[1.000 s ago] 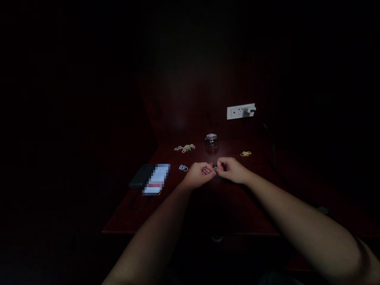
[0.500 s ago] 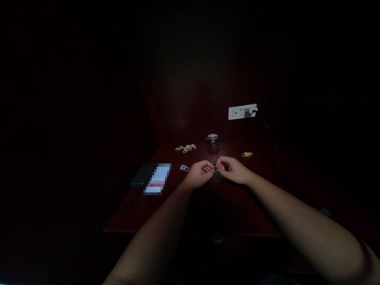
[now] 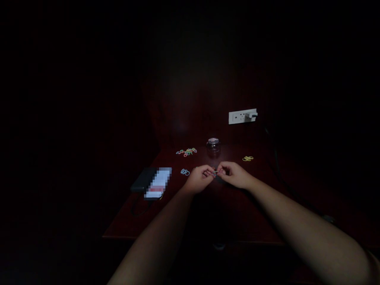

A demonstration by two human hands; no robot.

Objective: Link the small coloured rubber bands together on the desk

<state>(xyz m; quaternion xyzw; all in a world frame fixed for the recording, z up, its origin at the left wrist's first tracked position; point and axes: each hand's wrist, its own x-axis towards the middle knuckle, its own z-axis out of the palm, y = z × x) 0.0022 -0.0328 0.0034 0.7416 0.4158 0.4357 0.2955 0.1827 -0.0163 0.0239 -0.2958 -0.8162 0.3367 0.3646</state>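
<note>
Small band (image 3: 215,172), its long axis unreadable from where I sit, lies between left hand (image 3: 202,178) and right hand (image 3: 234,174), both pinching it, neither nearer, well in from the front edge of the table (image 3: 127,229)

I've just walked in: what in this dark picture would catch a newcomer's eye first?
Probably the bright, pixelated patch at the left of the dark red table. Next, the left hand and right hand near the middle, fingertips pinching a small thing too blurred to name. Then the white wall socket behind, to the right, and the colourful small rings left of the jar.
</note>
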